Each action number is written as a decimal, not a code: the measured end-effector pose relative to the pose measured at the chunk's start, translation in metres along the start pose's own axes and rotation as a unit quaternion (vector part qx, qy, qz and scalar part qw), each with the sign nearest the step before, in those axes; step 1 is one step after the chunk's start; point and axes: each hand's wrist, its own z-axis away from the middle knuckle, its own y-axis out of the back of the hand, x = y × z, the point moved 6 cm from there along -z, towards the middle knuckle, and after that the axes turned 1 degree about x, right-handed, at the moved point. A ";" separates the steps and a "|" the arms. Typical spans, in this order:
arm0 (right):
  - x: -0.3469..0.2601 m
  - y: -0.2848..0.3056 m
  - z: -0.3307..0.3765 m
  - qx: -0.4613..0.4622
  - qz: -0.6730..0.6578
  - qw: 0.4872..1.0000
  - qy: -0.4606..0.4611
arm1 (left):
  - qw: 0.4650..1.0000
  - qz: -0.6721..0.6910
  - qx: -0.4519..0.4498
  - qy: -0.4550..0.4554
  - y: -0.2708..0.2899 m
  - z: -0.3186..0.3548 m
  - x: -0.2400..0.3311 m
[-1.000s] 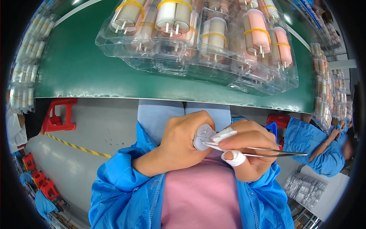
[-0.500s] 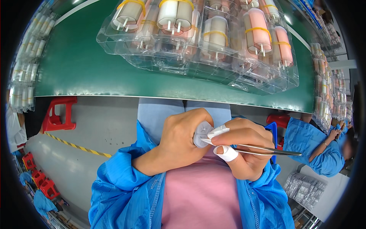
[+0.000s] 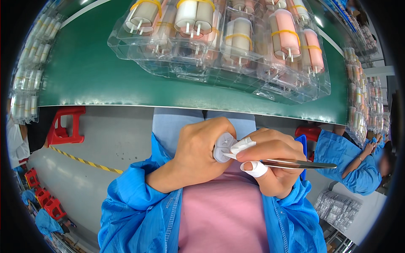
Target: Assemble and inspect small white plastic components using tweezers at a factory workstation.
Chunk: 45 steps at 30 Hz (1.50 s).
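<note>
Over my lap, my left hand (image 3: pixel 198 145) is closed around a grey piece with a rounded, lobed end face (image 3: pixel 222 144); the rest of it is hidden in the fist. My right hand (image 3: pixel 278 156) pinches metal tweezers (image 3: pixel 301 164) between thumb and index finger, both wrapped in white tape. The handle end of the tweezers points to the right. Their tips are mostly covered by the fingers, close to the lower part of the grey face. A thin white bit shows there; I cannot tell whether it is tape or a pin.
Clear plastic trays (image 3: pixel 181 69) with banded pink, white and grey cylinders stand on the green table (image 3: pixel 93 80). More filled trays are stacked at both sides. A red stool (image 3: pixel 67 126) stands at left. Another person in blue (image 3: pixel 341 156) sits at right.
My right hand has shifted slightly to the right with the tweezers, whose angle is a little flatter. The grey face is turned slightly, so its lobes show more clearly.
</note>
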 end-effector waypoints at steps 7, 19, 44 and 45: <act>-0.002 -0.001 -0.003 -0.017 0.023 1.000 -0.006 | 1.000 -0.004 0.004 0.004 0.000 -0.001 -0.002; 0.000 0.001 -0.003 -0.017 0.013 1.000 -0.015 | 1.000 -0.008 0.002 0.003 -0.001 0.000 -0.003; -0.001 0.002 -0.002 0.020 0.001 1.000 -0.013 | 0.990 0.113 -0.042 0.069 -0.004 0.003 -0.015; -0.002 0.001 -0.002 0.018 0.001 1.000 -0.013 | 0.990 0.115 -0.041 0.065 -0.004 0.002 -0.013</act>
